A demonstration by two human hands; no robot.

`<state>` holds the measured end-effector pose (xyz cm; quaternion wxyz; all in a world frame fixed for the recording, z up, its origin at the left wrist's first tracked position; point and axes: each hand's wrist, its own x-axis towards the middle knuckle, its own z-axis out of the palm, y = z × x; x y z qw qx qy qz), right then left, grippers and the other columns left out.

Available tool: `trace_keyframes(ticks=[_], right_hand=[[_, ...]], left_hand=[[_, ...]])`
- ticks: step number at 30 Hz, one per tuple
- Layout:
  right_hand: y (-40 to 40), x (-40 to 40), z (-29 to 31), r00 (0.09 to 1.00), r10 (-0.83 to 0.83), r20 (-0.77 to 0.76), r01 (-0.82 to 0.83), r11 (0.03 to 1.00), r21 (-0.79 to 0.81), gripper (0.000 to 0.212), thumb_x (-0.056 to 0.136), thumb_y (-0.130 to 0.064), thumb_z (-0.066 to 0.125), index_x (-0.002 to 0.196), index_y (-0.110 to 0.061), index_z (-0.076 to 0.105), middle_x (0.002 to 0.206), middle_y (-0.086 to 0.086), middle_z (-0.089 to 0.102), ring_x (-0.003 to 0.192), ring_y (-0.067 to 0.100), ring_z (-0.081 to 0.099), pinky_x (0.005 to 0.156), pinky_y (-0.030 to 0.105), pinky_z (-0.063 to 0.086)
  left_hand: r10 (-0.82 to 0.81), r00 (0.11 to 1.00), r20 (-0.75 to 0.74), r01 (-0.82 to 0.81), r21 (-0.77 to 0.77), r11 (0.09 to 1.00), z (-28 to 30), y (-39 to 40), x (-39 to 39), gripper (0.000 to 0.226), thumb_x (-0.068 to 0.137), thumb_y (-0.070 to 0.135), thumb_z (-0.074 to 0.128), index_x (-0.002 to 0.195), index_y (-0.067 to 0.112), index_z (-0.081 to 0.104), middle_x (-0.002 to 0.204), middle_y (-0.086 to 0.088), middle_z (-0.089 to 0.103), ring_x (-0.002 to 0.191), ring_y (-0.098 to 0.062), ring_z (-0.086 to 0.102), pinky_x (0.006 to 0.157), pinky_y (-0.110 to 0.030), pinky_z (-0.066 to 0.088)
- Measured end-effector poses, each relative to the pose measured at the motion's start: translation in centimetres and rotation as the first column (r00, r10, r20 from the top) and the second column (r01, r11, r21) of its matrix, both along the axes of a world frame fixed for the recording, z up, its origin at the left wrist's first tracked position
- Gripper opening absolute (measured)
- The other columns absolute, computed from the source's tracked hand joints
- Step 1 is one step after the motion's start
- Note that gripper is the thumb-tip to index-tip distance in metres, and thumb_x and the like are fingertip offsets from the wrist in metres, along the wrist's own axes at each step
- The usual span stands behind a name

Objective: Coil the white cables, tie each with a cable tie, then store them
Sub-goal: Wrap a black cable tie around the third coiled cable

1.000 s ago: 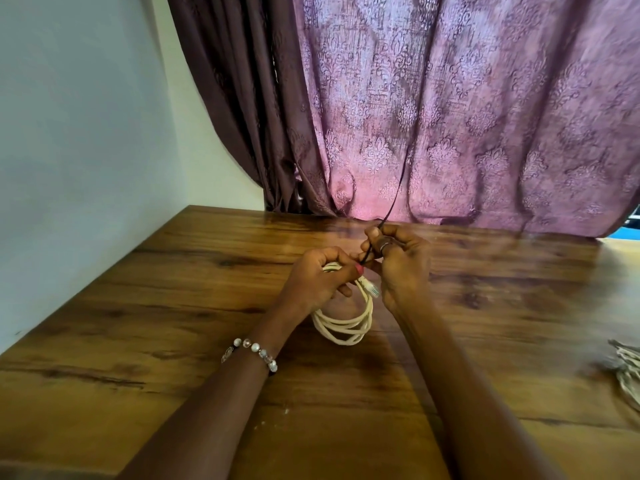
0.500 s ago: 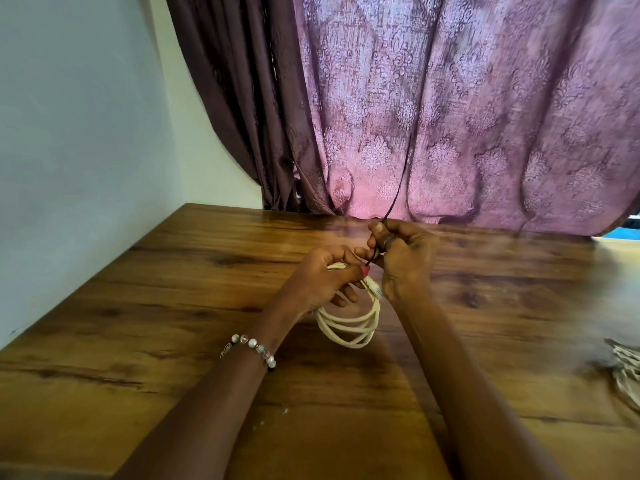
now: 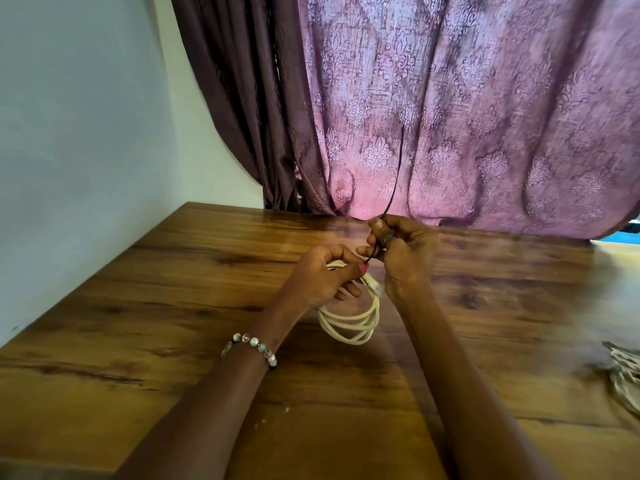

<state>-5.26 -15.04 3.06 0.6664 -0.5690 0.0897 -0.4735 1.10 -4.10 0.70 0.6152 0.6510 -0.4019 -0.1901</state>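
Coiled white cable (image 3: 349,323) gripped by left hand (image 3: 320,278), right hand (image 3: 405,251) pinching thin black cable tie (image 3: 394,181).

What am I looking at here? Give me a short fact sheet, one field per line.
Setting: wooden table against a purple curtain
Left hand: holds the coiled white cable
Right hand: pinches a black cable tie, its tail pointing up
Stage: tie being fastened on the coil
Elsewhere: more pale cables at the table's right edge
Wrist: beaded bracelet on the left arm
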Motion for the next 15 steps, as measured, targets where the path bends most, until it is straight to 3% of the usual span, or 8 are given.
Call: trace_keyframes(ticks=[8,11,15], right_hand=[[-1.3,-0.5,-0.1,0.994,0.052,-0.093,-0.054,0.998,-0.025,0.011,0.089,0.004,0.058,0.081,0.006,0.064,0.054,0.007,0.057,0.041,0.015,0.053,0.052,0.036,0.057],[-1.4,-0.2,-0.3,0.993,0.016,-0.116,-0.021,0.999,-0.039,0.011,0.089,0.005,0.058,0.089,0.015,0.062,0.055,0.009,0.057,0.040,0.015,0.054,0.053,0.040,0.057],[-1.0,0.4,-0.7,0.994,-0.023,-0.107,0.014,0.996,-0.088,0.009,0.087,0.008,0.059,0.088,0.016,0.061,0.061,0.016,0.060,0.047,0.020,0.057,0.056,0.039,0.055]], left_hand=[[0.031,0.998,0.047,-0.025,-0.126,0.992,0.0,0.2,-0.6,0.012,0.084,0.003,0.069,0.084,-0.007,0.062,0.052,0.008,0.063,0.039,-0.009,0.052,0.040,-0.016,0.036],[0.068,0.997,0.022,-0.065,-0.117,0.991,-0.4,0.0,-0.3,0.007,0.083,0.003,0.070,0.080,-0.001,0.064,0.055,0.006,0.064,0.040,-0.013,0.049,0.042,-0.021,0.039],[0.230,0.967,0.105,-0.228,-0.036,0.973,-1.3,-0.4,0.2,0.009,0.088,0.015,0.067,0.084,0.023,0.065,0.063,0.001,0.068,0.040,-0.015,0.051,0.047,-0.029,0.044]])
